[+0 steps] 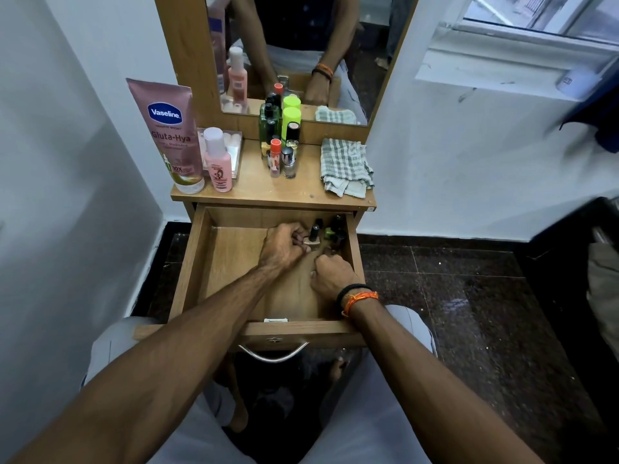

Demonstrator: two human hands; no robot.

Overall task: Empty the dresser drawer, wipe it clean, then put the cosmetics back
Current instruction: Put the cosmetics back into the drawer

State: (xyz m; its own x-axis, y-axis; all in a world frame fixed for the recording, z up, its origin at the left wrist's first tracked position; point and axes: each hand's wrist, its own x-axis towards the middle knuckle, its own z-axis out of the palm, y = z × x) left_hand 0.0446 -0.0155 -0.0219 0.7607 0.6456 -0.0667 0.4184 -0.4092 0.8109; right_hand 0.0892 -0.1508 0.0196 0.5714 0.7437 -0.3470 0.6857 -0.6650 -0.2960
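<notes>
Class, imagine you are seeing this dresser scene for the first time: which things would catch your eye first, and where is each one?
Two forearms reach into the open drawer, where the left hand and right hand work beside small dark bottles in its far right corner. The tall pink Vaseline tube stands at the top's left edge. A checked cloth lies on the right.

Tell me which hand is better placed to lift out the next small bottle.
Probably left. The left hand has its fingers right at the black-capped bottle in the drawer back right corner; the right hand sits nearer the front, curled, apart from the bottles.
</notes>
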